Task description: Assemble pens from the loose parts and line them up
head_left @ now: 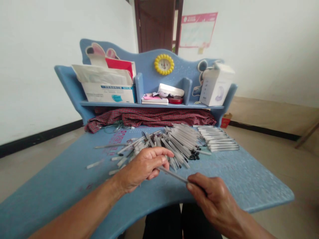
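Above blue desk (251,181) | 2 hands (143,164) (215,196) | 1 pen (175,175) (slanting, both gripping)

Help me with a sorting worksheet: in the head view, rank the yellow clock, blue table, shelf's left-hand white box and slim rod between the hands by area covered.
1. Blue table
2. Left-hand white box
3. Yellow clock
4. Slim rod, longer than the clock is wide, but very thin
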A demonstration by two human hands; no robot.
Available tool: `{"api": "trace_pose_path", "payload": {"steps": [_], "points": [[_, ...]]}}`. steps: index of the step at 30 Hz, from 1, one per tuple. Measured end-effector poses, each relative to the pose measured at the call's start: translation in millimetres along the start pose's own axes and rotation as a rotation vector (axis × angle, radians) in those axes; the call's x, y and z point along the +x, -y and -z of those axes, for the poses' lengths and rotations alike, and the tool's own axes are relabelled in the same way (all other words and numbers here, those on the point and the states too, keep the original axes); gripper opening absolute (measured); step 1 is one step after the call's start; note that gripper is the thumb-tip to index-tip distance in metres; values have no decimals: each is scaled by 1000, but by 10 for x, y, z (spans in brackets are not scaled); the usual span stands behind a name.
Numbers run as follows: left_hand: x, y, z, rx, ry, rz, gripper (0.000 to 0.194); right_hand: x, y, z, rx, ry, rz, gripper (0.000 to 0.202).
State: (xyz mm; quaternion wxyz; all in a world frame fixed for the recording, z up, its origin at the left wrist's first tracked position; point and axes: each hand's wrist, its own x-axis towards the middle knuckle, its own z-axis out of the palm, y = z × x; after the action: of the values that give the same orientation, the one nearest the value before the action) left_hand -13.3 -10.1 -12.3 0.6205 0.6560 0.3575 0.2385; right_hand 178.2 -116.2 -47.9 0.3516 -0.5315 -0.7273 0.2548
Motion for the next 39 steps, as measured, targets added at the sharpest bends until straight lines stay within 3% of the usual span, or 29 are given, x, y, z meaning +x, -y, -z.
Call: {"api": "trace_pose_path", "payload": {"steps": [9,17,23,28,31,35,39], "points": [[-13,-11,-117,102,-109,48,23,16,-79,-76,-260,-122,244,22],[5,-51,-118,183,-125,83,21,50,-128,-143,-255,-147,282,22],[27,-20,-84,129,-124,38,22,76,-89,26,-383,-67,216,16],[-6,-25,-141,44,-19,9,29,51,-63,287,-441,-18,209,19],[-4,-22,-153,34,-42,-60,37,112,-158,575,-450,-21,216,21],[18,-9,-119,85,-125,-117,38,413,-585,1131,-556,-203,190,22],[16,34,-91,157,-111,-81,38,896,-1193,1616,-874,-206,17,27]]}}
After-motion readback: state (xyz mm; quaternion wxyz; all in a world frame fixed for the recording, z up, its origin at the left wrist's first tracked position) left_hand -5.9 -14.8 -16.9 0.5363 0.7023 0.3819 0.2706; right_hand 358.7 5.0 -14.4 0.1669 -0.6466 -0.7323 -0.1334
